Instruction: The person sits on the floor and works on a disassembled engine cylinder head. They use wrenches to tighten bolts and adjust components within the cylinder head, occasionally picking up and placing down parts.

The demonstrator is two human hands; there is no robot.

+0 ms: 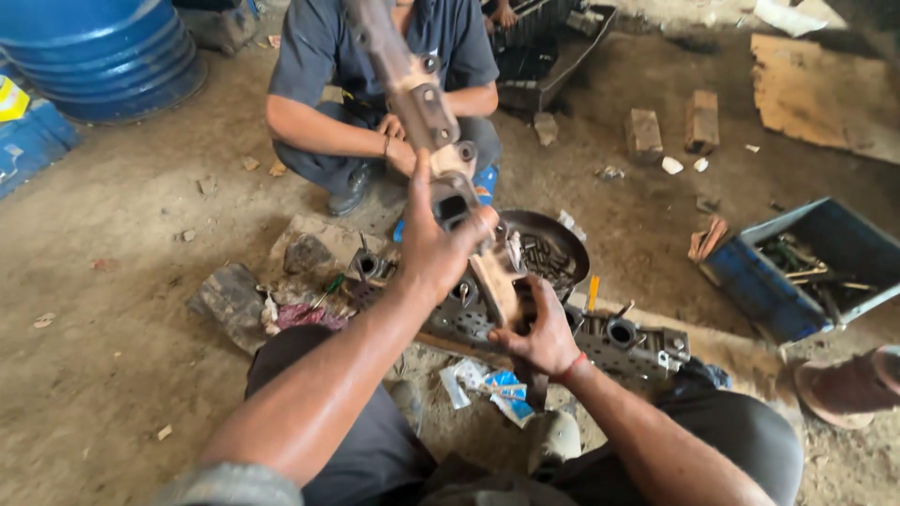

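Observation:
My left hand (434, 245) grips the middle of a long rusty metal manifold (422, 103) that I hold raised and tilted away from me. My right hand (541, 333) clasps its near lower end. Below it, on the dirt floor, lies a grey engine cylinder head (630, 343) with round ports. A dark round pan (555, 245) with small metal parts sits just behind. A person in a dark shirt (450, 37) squats opposite, hands close to the manifold's far part.
A blue barrel (103, 52) stands at the far left. A blue tray of tools (797, 272) lies to the right. Bricks (644, 133), stones (230, 298), rags and a cardboard sheet (825, 89) litter the dirt floor. A screwdriver (592, 290) and a plastic packet (492, 384) lie near the head.

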